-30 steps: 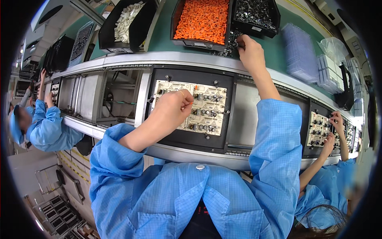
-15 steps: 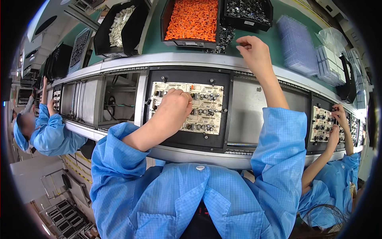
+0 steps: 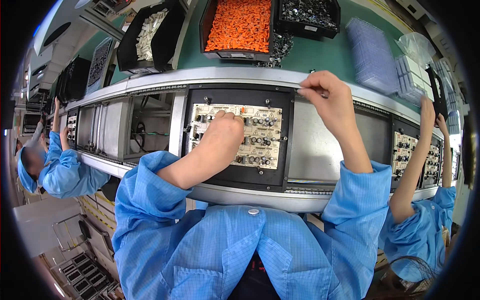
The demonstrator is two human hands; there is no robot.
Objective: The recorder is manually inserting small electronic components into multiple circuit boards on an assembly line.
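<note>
The fingers (image 3: 227, 115) of the left hand (image 3: 220, 140) are bending down over the cream circuit board (image 3: 257, 134), their tips hiding behind the knuckles, so from where I'm standing I cannot tell whether they are pinching anything. The board is lying directly beneath them in its black carrier (image 3: 288, 115), reaching out to their right with rows of dark capacitors showing. One orange component (image 3: 243, 110) is standing on it, just beyond the knuckles.

The right hand (image 3: 332, 105) is hovering well apart from the board, near the metal rail (image 3: 225, 75); its thumb and forefinger are pointing left with their tips close together. A dark speck is showing among its bent fingers, too small to name.

Beyond the rail, a black bin of orange pieces (image 3: 240, 55) is sitting on the green surface (image 3: 195, 55), with a loose heap of dark clips (image 3: 281, 47) lying beside it.
</note>
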